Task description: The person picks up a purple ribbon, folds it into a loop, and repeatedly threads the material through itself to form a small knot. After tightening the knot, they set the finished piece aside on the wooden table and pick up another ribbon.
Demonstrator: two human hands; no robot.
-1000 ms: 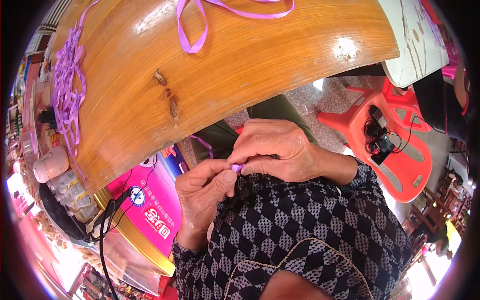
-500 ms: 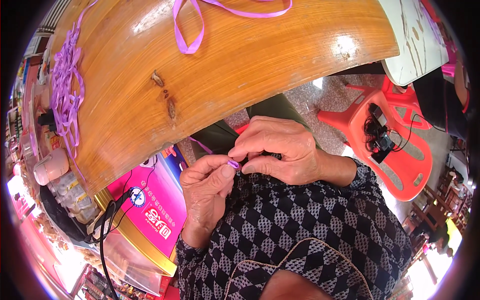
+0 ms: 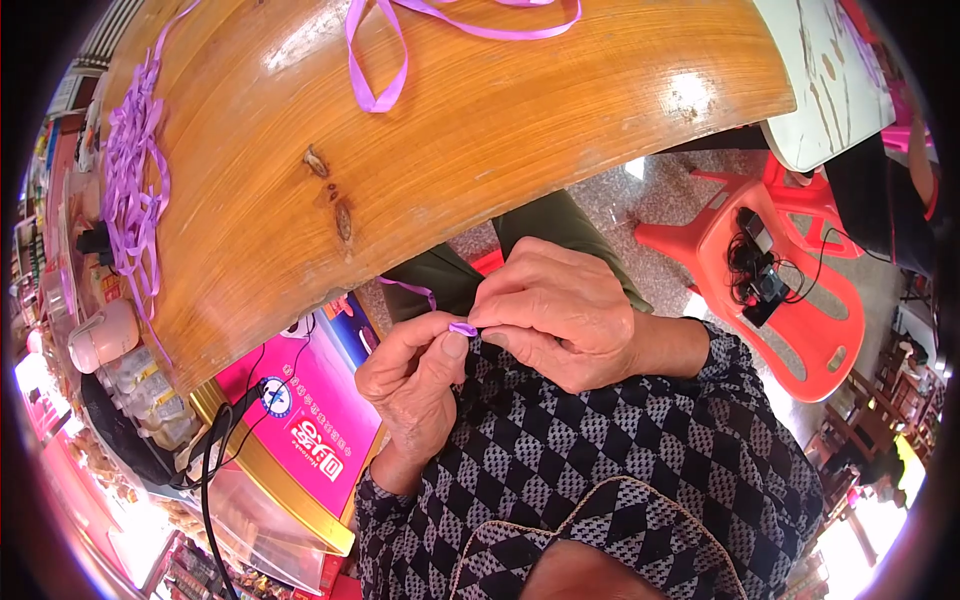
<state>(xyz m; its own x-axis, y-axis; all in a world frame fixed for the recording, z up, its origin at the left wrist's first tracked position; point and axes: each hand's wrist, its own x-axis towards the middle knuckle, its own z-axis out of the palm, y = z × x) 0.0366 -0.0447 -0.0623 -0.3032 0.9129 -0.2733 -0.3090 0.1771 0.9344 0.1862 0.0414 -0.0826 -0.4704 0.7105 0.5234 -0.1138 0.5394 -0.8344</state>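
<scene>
My left hand (image 3: 412,372) is closed, pinching a small folded piece of purple ribbon (image 3: 463,328) between thumb and forefinger. From the other side my right hand (image 3: 560,312) meets it, fingers bent and thumb tip close to the ribbon's right end. What sits between the right fingertips is hidden or too small to make out. A purple strand (image 3: 410,288) runs from the table edge toward the hands, over my dark green trousers. Both hands are held above my lap, just off the edge of the wooden table (image 3: 480,130).
A purple ribbon loop (image 3: 378,85) lies at the table's far side, and a tangled ribbon heap (image 3: 132,190) along its left edge. A pink box (image 3: 310,420) stands lower left beside black cables (image 3: 207,470). On the right, a red stool (image 3: 800,320) carries a black device (image 3: 765,290) with wires.
My right hand has moved slightly left and its fingers have closed in near the ribbon. The ribbon piece has tilted flatter, and the strand by the table edge has shifted.
</scene>
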